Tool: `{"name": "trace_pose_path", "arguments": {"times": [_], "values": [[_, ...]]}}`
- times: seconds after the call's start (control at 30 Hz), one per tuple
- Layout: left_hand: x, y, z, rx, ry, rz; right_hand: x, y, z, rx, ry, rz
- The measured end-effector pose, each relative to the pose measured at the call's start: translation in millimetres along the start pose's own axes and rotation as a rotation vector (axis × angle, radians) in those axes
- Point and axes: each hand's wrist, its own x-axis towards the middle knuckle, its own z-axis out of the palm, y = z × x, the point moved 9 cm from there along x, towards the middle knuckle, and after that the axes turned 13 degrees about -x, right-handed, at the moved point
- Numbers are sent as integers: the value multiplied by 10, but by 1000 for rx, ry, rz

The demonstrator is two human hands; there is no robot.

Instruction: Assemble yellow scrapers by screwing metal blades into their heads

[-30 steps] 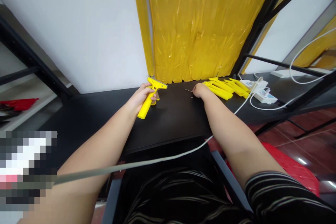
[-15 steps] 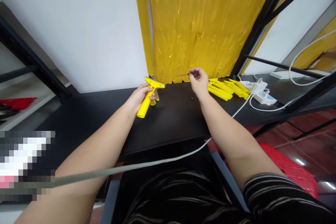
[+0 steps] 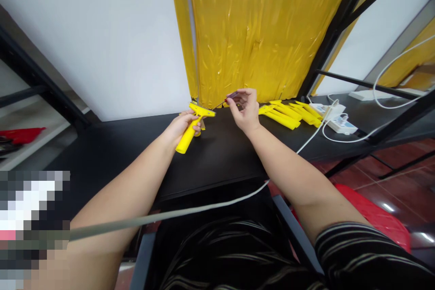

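Note:
A yellow scraper (image 3: 187, 137) with a wide flat head is held in my left hand (image 3: 181, 128), its head up and its thick handle slanting down to the left. My right hand (image 3: 247, 111) pinches a small screwdriver (image 3: 232, 95) with a dark reddish handle. The screwdriver's thin shaft points left and down at the right end of the scraper head; whether the tip touches it I cannot tell. Behind my left fingers, a yellow and brownish piece (image 3: 203, 125) on the table is partly hidden.
Several yellow scrapers (image 3: 283, 115) lie piled on the black table (image 3: 217, 163) right of my right hand. Beyond them are white power strips (image 3: 341, 123) with cables. A pale cable (image 3: 204, 208) crosses in front of me. Yellow plastic sheeting (image 3: 254, 45) hangs behind the table.
My right hand has moved left with the screwdriver, bringing its tip to the scraper head. The scraper in my left hand has barely moved.

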Motion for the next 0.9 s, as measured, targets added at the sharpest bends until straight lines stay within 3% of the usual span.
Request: {"name": "trace_pose_path", "arguments": {"times": [0.13,0.9], "values": [[-18,-2,65,4,-56,2,-31,8,66,16,-18,-41],[-28,-42,85,-32,-41,-20,-28,96,121,9,-38,5]]}}
